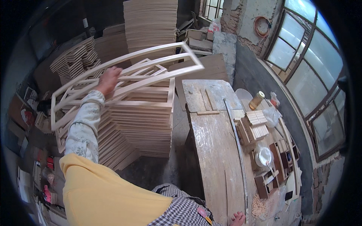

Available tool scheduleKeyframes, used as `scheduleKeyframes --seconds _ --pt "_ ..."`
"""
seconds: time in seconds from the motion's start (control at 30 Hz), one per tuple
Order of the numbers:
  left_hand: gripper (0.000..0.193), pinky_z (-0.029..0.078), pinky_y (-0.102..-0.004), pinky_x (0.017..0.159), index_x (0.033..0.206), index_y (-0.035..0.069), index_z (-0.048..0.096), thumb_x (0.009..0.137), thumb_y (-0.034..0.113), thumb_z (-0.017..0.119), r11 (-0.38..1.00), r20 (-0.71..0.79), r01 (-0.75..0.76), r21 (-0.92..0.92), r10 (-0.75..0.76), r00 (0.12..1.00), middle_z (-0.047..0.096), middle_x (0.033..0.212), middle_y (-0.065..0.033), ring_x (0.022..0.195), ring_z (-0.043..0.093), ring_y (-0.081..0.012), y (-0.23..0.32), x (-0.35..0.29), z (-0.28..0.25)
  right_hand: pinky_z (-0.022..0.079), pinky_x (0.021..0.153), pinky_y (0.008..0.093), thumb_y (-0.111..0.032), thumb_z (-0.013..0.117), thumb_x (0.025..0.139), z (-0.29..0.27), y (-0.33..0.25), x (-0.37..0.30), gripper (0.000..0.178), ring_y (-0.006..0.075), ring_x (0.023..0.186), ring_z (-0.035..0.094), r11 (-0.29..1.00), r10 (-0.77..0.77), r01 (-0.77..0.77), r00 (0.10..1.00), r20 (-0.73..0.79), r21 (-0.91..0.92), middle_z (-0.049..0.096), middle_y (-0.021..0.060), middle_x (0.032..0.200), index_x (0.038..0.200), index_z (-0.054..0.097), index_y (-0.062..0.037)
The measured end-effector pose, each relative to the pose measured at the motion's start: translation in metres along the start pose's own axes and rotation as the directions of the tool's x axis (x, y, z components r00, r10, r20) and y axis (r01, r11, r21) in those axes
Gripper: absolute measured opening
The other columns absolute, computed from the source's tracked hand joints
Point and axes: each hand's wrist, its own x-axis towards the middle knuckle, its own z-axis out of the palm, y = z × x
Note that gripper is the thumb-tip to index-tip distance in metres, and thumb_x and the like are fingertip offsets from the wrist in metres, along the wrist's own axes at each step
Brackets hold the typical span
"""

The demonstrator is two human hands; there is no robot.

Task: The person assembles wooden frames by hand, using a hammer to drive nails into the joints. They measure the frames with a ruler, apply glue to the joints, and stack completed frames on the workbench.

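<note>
My left hand [109, 80] is closed round a bar of a long pale wooden frame [162, 78]. This frame has curved long rails, an inner bar and short end pieces. It lies slantwise over a tall stack of similar wooden frames [151, 135], its right end sticking out past the stack. The palm side of the left hand is hidden. At the lower edge of the view, my right hand [238, 219] rests on the wooden workbench [211, 150] next to a long metal straightedge [236, 139]. Its fingers are apart, and nothing shows in them.
On the bench's right side are small wooden blocks [256, 124], a white tub [263, 156], a bottle with yellowish liquid [256, 100] and a pile of dowels [258, 207]. A tall stack of boards [151, 26] stands behind the frames. Windows [313, 75] line the right wall.
</note>
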Motion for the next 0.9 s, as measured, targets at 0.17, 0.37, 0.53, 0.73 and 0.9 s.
scheduleKeyframes --seconds 0.17,0.37,0.53,0.73,0.9 --pt "0.026 0.050 -0.0485 0.091 0.115 0.011 0.070 0.095 0.012 0.053 0.962 0.034 0.274 -0.013 -0.274 0.961 0.067 0.113 -0.0144 0.108 0.063 -0.0391 -0.093 -0.034 0.042 0.058 0.077 0.0392 -0.039 0.047 0.106 0.025 -0.011 0.015 0.048 0.0280 0.095 0.069 0.994 -0.097 0.098 0.994 0.047 -0.040 0.069 0.0191 0.117 0.134 0.059 -0.0013" --pt "0.025 0.050 -0.0472 0.092 0.114 0.006 0.071 0.091 0.012 0.063 0.921 0.093 0.389 -0.006 -0.387 0.918 0.068 0.113 -0.0168 0.106 0.063 -0.0410 -0.121 -0.043 0.061 0.057 0.078 0.0391 -0.038 0.051 0.105 0.044 -0.052 0.012 0.049 0.0281 0.096 0.068 0.971 -0.116 0.137 0.986 0.116 -0.196 0.069 0.0183 0.117 0.138 0.057 -0.0017" --pt "0.026 0.050 -0.0435 0.094 0.117 0.003 0.069 0.093 0.012 0.061 0.913 0.134 0.392 -0.111 -0.377 0.916 0.068 0.115 -0.0183 0.105 0.064 -0.0373 -0.142 -0.042 0.102 0.055 0.083 0.0386 -0.038 0.056 0.103 0.034 0.016 0.053 0.052 0.0284 0.105 0.064 0.962 -0.140 0.160 0.985 0.103 -0.222 0.065 0.0189 0.125 0.145 0.051 -0.0067" --pt "0.032 0.051 -0.0386 0.093 0.114 -0.001 0.069 0.102 0.026 0.055 0.848 0.231 0.453 -0.274 -0.399 0.887 0.068 0.112 -0.0128 0.103 0.065 -0.0252 -0.140 -0.041 0.130 0.048 0.063 0.0265 -0.027 0.056 0.104 0.050 -0.029 -0.009 0.032 0.0135 0.082 0.062 0.969 -0.241 0.241 0.970 0.002 -0.056 0.067 0.0086 0.101 0.122 0.057 -0.0009" --pt "0.036 0.049 -0.0443 0.100 0.132 0.005 0.061 0.097 0.011 0.056 0.762 0.308 0.500 -0.412 -0.400 0.863 0.066 0.127 -0.0195 0.116 0.064 -0.0326 -0.178 -0.024 0.133 0.053 0.090 0.0453 -0.028 0.057 0.100 0.057 -0.024 -0.019 0.034 0.0406 0.105 0.067 0.943 -0.172 0.160 0.985 -0.016 -0.293 0.069 0.0245 0.110 0.119 0.063 -0.0004"
